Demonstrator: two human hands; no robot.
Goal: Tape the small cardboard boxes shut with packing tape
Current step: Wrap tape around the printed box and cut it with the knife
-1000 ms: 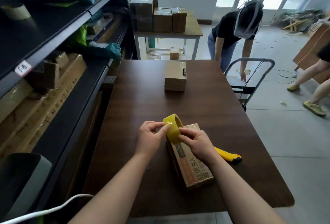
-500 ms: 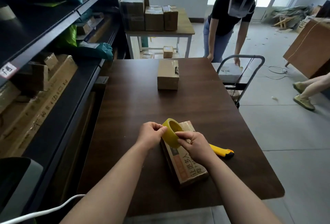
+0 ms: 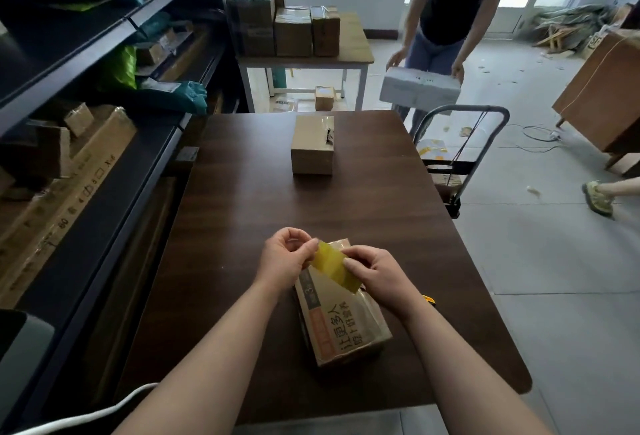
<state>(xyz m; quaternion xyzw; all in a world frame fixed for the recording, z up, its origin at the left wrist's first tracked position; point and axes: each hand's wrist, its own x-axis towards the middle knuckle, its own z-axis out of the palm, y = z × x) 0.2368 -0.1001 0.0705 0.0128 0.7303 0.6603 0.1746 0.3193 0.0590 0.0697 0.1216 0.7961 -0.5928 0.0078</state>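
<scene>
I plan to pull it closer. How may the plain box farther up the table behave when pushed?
The plain box probably slides rather than rolls: it rests flat on the smooth table. It looks low and broad, so tipping seems unlikely. Its weight cannot be judged.

Near cardboard box (image 3: 346,327) carries Chinese characters, including 多人, and a 3; long carton (image 3: 69,199) on left shelf shows 80, 4, 5

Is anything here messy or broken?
Yes. The far box on the table has a dark ragged patch on its top right edge, maybe a tear. The near printed box lies crooked to the table's edge. A scrap pile sits on the floor at the far right.
</scene>
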